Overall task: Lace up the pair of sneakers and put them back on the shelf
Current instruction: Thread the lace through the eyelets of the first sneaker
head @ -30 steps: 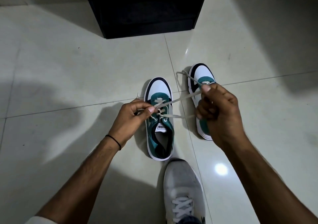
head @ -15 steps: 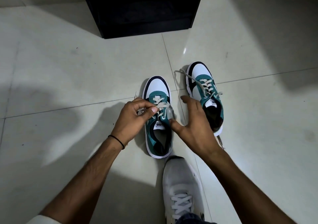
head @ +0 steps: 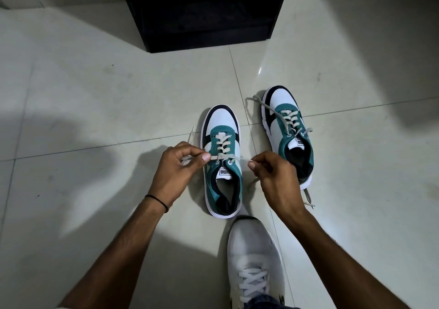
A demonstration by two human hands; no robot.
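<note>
Two white, teal and black sneakers stand on the tiled floor, toes pointing away from me. The left sneaker point(head: 222, 166) has a beige lace point(head: 224, 158) crossed up to its upper eyelets. My left hand point(head: 177, 171) pinches the lace's left end beside the shoe. My right hand point(head: 273, 178) pinches the right end, pulled sideways across the tongue. The right sneaker point(head: 288, 133) stands apart at the right, laced, with loose lace ends trailing on the floor.
A black shelf unit point(head: 204, 11) stands on the floor straight ahead, beyond the sneakers. My own foot in a white shoe point(head: 254, 261) rests just behind the left sneaker. Pale floor tiles point(head: 95, 95) spread all around.
My right hand dropped from a raised lace pull, reached down beside the left sneaker and now pinches the lace's right end. The right sneaker, hidden behind that hand before, is uncovered.
</note>
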